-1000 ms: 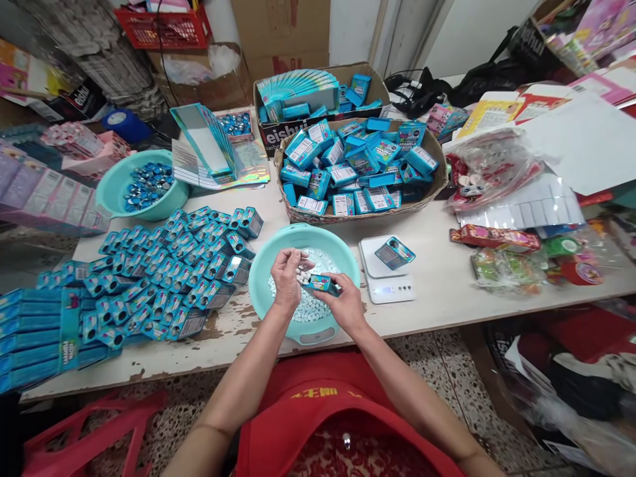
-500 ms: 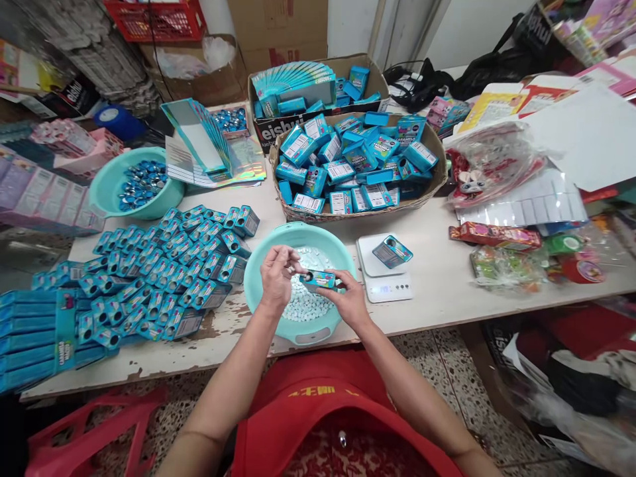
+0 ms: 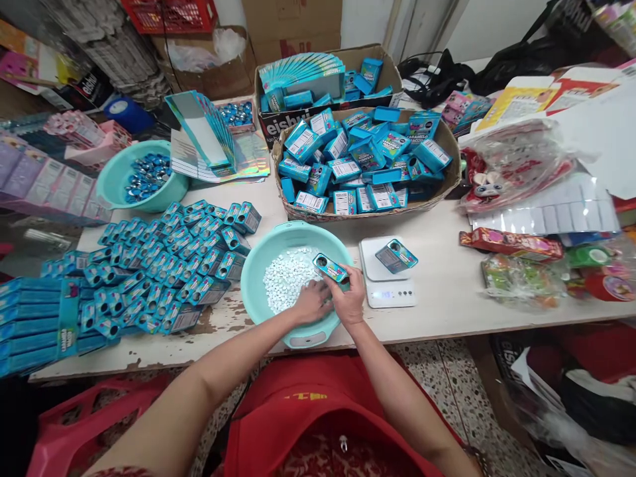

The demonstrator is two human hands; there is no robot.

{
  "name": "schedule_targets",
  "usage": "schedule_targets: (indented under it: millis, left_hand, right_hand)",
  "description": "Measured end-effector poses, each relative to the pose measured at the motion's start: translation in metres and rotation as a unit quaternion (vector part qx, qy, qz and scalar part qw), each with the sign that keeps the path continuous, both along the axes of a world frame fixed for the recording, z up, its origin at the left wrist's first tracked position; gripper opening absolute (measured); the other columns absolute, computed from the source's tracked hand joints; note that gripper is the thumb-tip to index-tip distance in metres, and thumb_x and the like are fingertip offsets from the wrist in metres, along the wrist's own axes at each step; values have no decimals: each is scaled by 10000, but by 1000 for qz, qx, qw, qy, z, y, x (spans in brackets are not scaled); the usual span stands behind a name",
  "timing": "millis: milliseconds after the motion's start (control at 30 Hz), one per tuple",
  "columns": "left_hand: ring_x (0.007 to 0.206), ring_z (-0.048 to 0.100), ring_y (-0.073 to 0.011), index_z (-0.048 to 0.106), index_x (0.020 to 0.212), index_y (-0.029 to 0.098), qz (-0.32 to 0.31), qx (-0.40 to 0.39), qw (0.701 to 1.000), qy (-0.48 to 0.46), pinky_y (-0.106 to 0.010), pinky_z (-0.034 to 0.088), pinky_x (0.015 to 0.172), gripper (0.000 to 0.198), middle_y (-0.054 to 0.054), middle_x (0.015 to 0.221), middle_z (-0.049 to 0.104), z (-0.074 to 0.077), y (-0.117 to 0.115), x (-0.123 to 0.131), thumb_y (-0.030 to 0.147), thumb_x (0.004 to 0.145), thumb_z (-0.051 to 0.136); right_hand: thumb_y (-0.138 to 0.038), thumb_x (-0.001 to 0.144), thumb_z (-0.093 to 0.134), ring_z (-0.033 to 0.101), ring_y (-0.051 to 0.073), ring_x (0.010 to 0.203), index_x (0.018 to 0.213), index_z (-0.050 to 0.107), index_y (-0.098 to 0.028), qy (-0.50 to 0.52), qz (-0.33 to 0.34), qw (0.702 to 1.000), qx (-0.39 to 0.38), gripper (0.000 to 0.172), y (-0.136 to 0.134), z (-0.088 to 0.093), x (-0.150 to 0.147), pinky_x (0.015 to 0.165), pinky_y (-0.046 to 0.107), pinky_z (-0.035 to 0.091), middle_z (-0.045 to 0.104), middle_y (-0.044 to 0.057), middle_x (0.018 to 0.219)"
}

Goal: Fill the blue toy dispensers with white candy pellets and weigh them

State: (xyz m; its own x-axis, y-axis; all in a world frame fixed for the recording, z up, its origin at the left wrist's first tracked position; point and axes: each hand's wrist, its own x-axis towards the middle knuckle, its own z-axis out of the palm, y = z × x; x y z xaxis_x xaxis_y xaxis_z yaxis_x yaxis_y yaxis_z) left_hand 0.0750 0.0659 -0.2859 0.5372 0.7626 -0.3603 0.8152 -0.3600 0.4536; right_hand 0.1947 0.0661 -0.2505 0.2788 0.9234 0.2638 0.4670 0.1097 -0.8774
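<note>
My right hand [image 3: 349,298] is closed around a small blue candy tin [image 3: 329,267], tilted over the right side of the bowl. A round dark opening shows in the tin's top. Lower down, inside the mint-green bowl [image 3: 253,265], my left hand [image 3: 314,301] reaches among the small white candies [image 3: 285,278], just below the tin. Its fingers look stretched out and slightly apart; the tips are partly hidden. Right of the bowl, another blue tin [image 3: 396,256] lies on the white digital scale [image 3: 391,295], whose display is lit.
Many open-topped blue tins [image 3: 169,265] stand in rows at left. Behind the bowl, a cardboard box [image 3: 368,215] is heaped with blue tins. A second green bowl [image 3: 106,189] holds shiny blue pieces. Plastic-wrapped goods [image 3: 511,278] lie at right.
My left hand has gone down from beside the tin into the candies. My right hand has shifted slightly right and up with the tin, which is now turned differently. The view has shifted slightly.
</note>
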Motion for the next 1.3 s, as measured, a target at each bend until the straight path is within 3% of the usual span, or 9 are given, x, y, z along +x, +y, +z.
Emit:
schedule_targets:
  millis: [133,233,400,500,600,667,767,1000,1300]
  left_hand:
    - [919,566,-263,632,1035,180,-68,-55,996,28,-392,448,792,358,-127,1055,583,8,-13,-45,419,836,454]
    - [799,606,-258,656,868,181,12,-97,995,18,-367,454,734,231,-104,890,633,9,-11,-69,344,729,572]
    - [598,579,-186,587,650,192,192,-127,969,-87,-266,423,562,176,-25,584,582,16,9,-81,343,733,554]
    - [376,414,-101,531,619,186,401,-219,828,-327,-209,299,373,284,33,469,479,34,17,-79,448,690,616]
    - [348,400,-72,512,648,180,481,-244,650,-535,-185,271,331,281,40,501,505,56,21,-70,405,637,680]
    - [419,506,-91,516,673,174,490,-213,582,-614,-195,373,384,244,12,591,584,68,23,-62,360,642,671]
    - [534,609,-127,522,704,169,526,-151,526,-651,-235,484,490,240,-1,676,628,77,26,-51,353,650,667]
    - [544,639,-134,503,762,173,561,-110,501,-650,-225,496,513,329,22,653,619,86,34,-40,408,655,706]
    - [553,648,-142,528,882,202,513,-80,540,-663,-229,501,525,332,62,568,575,90,37,-29,367,669,721]
  right_hand:
    - [-412,772,649,570,218,893,1012,590,-195,36,-24,999,-26,329,0,6,-2,769,368,484,598,79,959]
    - [-413,752,671,569,203,864,1031,584,-178,88,-48,994,-39,374,-1,10,-7,752,344,481,587,75,968]
    - [-404,735,679,579,209,881,983,610,-192,74,46,990,-109,334,-8,11,-17,727,329,477,611,62,956]
    - [-354,753,665,577,219,918,988,606,-202,33,49,992,-109,285,-12,9,-18,759,342,473,609,65,970]
    - [-282,758,657,575,230,933,978,604,-213,-9,103,988,-112,237,-15,11,-21,804,365,464,613,61,954]
    - [-253,749,663,577,235,932,975,604,-215,-27,144,983,-114,237,-18,14,-25,810,369,461,619,57,944]
    - [-255,741,682,585,234,919,967,602,-218,-42,165,979,-112,243,-20,22,-32,801,361,460,625,52,931]
    - [-300,734,699,605,246,957,963,616,-238,-79,138,978,-133,252,-17,39,-34,821,381,422,659,38,956]
    - [-313,705,729,607,243,963,961,631,-238,-38,132,981,-136,284,-16,43,-28,826,374,441,665,38,966]
